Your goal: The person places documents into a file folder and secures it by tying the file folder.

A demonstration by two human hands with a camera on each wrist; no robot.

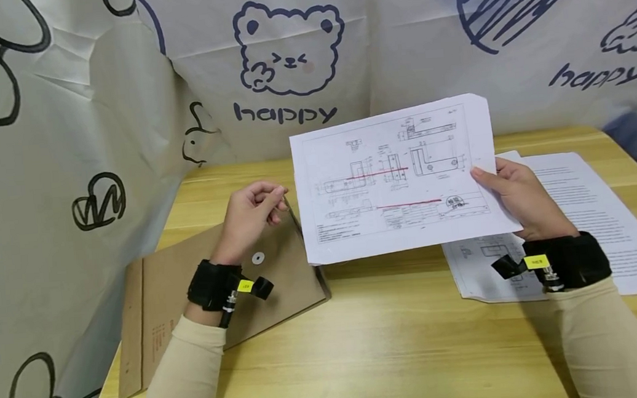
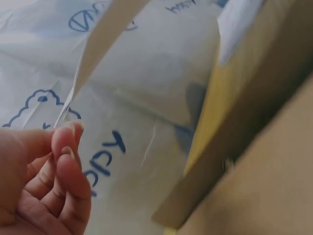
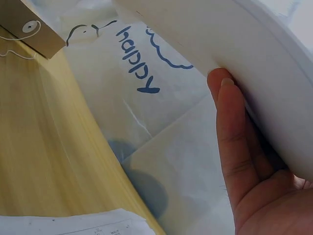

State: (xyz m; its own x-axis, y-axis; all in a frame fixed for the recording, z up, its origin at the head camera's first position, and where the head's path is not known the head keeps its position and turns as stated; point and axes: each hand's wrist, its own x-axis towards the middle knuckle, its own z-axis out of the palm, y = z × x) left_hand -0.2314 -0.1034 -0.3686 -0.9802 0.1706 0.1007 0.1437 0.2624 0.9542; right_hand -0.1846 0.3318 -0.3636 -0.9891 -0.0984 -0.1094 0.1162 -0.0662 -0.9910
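Drawing sheet: the technical drawing is held up above the desk, tilted, with two red lines across its figures and a round stamp at lower right.
Right hand: the right hand grips the drawing's right edge, fingers pinching it, thumb on the printed face and the others behind.
Left hand: the left hand is just beside the drawing's left edge, fingers curled and thumb pressed to the forefinger; the head view shows a narrow gap to the paper.
Kraft folder: the brown document folder lies at the desk's left, below the left hand, its white closure button uppermost.
Loose pages: text pages and another drawing page overlap on the right, partly beneath the right forearm.
Backdrop: a sheet with a bear doodle hangs behind.
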